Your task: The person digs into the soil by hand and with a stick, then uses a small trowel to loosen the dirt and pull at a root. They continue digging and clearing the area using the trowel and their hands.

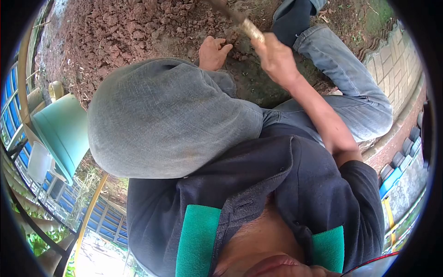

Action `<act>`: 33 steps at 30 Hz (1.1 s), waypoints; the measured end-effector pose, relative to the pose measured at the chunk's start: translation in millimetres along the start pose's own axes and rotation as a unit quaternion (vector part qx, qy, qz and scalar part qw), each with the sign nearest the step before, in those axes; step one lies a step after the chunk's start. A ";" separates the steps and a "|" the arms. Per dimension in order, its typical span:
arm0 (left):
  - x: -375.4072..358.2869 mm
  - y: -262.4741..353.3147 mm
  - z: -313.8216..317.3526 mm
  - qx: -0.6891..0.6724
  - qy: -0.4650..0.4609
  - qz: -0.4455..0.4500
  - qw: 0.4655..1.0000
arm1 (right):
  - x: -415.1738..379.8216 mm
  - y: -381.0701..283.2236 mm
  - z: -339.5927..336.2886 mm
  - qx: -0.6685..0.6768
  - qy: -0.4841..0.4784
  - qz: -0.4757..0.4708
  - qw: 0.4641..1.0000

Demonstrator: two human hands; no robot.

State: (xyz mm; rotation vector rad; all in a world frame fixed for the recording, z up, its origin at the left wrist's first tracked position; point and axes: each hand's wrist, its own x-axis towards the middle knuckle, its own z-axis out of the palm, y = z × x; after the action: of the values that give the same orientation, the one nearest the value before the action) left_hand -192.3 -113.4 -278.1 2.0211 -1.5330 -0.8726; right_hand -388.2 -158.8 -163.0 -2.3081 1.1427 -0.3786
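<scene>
Mid-dig: your right hand (277, 57) clamps the tool handle (251, 28), left hand (213, 51) curled on loose soil (134, 27); next, strike carefully.

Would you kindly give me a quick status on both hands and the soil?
Right hand gripping a tool handle, raised. Left hand resting on loose soil. Bent knee hides nearer ground.

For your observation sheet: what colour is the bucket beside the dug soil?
The bucket is pale teal green, clearest in the head view.
</scene>
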 end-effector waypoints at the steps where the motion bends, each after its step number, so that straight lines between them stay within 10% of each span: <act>1: 0.2 2.7 -0.2 0.006 -0.004 -0.002 1.000 | -3.8 14.1 24.3 -0.014 -0.086 0.138 0.987; 6: -5.2 0.8 -2.2 0.027 -0.025 0.002 0.999 | 1.5 61.2 60.3 0.022 -0.139 0.025 0.990; 9: 4.2 0.7 3.1 0.017 -0.002 0.014 1.000 | 28.5 4.1 -15.4 0.266 -0.237 0.411 0.839; 10: 1.9 -1.0 3.9 0.014 0.008 0.012 1.000 | 20.6 1.9 -11.3 0.156 -0.116 0.208 0.959; 13: 0.4 -4.2 1.9 -0.011 0.036 0.009 0.999 | 5.4 -9.0 -2.0 0.086 -0.004 0.095 0.992; 16: -6.0 12.9 -10.0 0.033 0.027 0.005 0.999 | -20.0 28.2 48.6 -0.052 -0.134 0.111 0.983; 20: -26.4 14.7 -15.4 -0.017 -0.054 0.212 0.976 | 4.4 3.8 -6.9 0.209 -0.258 0.254 0.908; 23: -8.8 16.3 14.4 0.062 -0.167 0.488 0.854 | -23.2 7.2 15.1 0.192 -0.037 0.295 0.935; 26: -6.2 36.0 36.5 -0.015 -0.232 0.584 0.778 | -39.6 24.2 50.5 0.051 0.002 0.318 0.947; 29: -13.3 45.8 22.8 -0.233 -0.386 0.123 0.884 | -24.6 4.7 55.6 0.090 0.025 0.370 0.924; 33: 16.6 -10.0 56.4 -0.208 -0.307 0.174 0.912 | -7.6 -5.8 64.0 0.175 0.061 0.426 0.885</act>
State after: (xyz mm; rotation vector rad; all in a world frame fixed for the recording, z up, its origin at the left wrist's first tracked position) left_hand -223.2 -125.6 -327.7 1.1684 -1.7449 -1.6112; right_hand -359.3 -128.3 -212.2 -1.3077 1.8325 -0.3423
